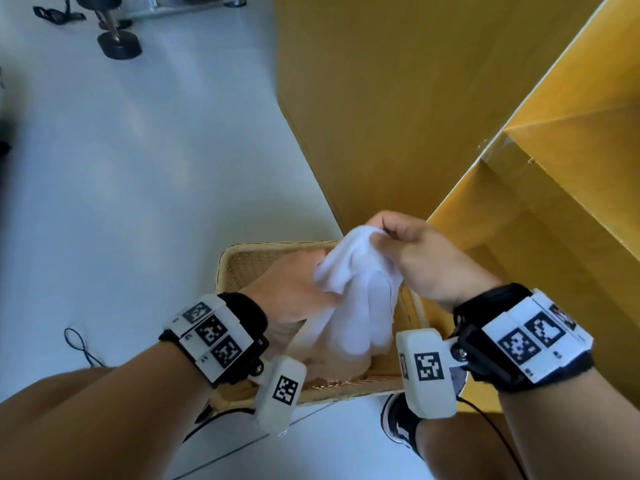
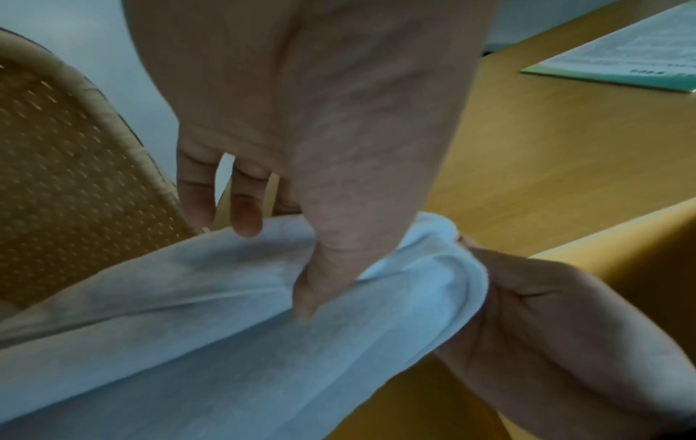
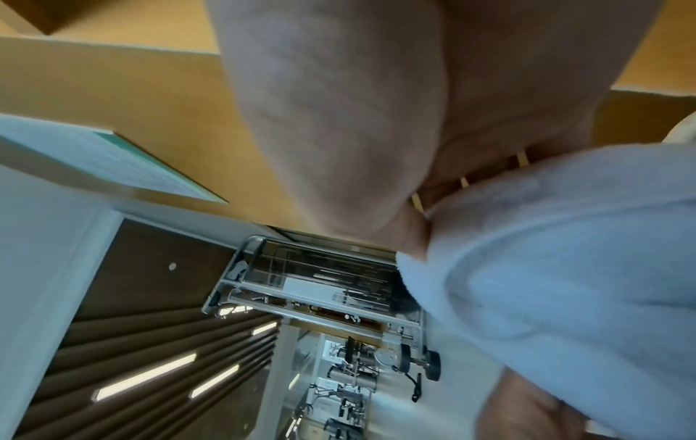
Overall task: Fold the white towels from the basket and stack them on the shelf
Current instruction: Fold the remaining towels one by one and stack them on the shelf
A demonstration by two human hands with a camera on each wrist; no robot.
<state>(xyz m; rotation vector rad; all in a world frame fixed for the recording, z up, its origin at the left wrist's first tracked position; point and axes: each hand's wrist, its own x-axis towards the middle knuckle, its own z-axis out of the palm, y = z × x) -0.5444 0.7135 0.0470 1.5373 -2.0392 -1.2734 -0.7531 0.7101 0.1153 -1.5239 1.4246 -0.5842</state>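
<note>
Now | two hands [image 1: 298, 289] [image 1: 422, 258] gripping one white towel [image 1: 356, 292] | one basket [image 1: 242, 261] below, contents probably none

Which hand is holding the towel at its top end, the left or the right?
The right hand: it pinches the white towel at its uppermost bunched end. The left hand grips it lower down, over the basket.

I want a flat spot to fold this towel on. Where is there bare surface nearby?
The yellow shelf top is bare between its near edge and the green-edged booklet. The pale floor left of the cabinet is open too. Over the basket it is crowded: left hand, right hand and towel.
</note>
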